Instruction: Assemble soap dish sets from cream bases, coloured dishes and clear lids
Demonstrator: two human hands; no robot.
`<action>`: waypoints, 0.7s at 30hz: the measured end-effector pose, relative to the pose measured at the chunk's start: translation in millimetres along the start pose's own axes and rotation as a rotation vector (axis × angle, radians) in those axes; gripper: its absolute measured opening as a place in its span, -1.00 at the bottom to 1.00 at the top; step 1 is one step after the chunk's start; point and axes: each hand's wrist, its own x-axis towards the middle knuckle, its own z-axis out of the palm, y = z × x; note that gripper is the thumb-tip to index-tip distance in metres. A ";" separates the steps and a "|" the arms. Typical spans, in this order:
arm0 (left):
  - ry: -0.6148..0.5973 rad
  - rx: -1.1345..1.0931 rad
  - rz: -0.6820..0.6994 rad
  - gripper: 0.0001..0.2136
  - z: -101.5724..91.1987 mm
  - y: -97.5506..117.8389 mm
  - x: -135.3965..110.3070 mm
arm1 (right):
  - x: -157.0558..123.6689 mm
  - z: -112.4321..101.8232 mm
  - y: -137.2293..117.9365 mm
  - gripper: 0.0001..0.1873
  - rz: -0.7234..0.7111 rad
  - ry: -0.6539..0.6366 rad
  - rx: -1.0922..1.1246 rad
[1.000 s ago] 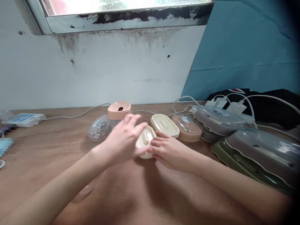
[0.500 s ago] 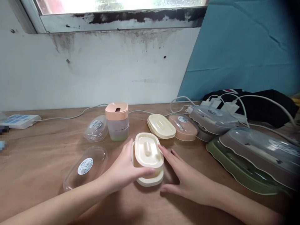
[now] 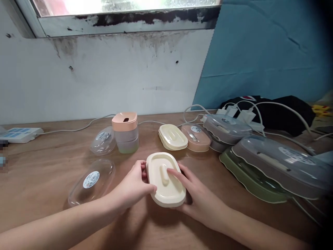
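Observation:
A cream plastic food box (image 3: 171,187) with rounded corners is held between both hands in front of me, its lid side up and a raised ridge in the middle. My left hand (image 3: 135,185) grips the left side, thumb on the near-left rim and fingers curled at the edge. From the right, my right hand (image 3: 197,194) clasps it with the index finger lying on the lid by the ridge and the thumb low at the near-right edge. The underside of the box is hidden. Behind it sits a similar cream box (image 3: 173,137), touching a peach box (image 3: 196,138) with a clear lid.
At left lie a clear lid (image 3: 105,180) with a round sticker and a smaller clear domed piece (image 3: 104,146). A peach-topped stacked container (image 3: 126,133) stands beside them. Large clear-lidded grey (image 3: 260,152) and green boxes (image 3: 249,180) crowd the right, near white cables and plugs (image 3: 246,115).
The cream lid, which sat offset above its base with a gap showing, now looks level with it. My right hand has closed in onto the box. The view has shifted slightly right.

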 end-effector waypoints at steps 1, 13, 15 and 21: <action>0.011 -0.068 -0.013 -0.49 0.4 2.2 -0.2 | 1.6 -2.3 0.9 -0.04 -0.022 -0.043 0.010; 0.066 -0.194 0.232 -0.69 20.9 32.2 15.4 | 19.2 -12.6 7.2 0.04 -0.122 0.201 0.029; 0.135 -0.117 0.316 -0.67 27.0 51.1 36.7 | 34.8 -35.7 10.8 -0.06 -0.133 0.351 -0.066; 0.278 0.115 0.397 -0.67 43.5 71.8 123.6 | 86.7 -81.1 46.6 -0.22 0.073 0.253 -0.349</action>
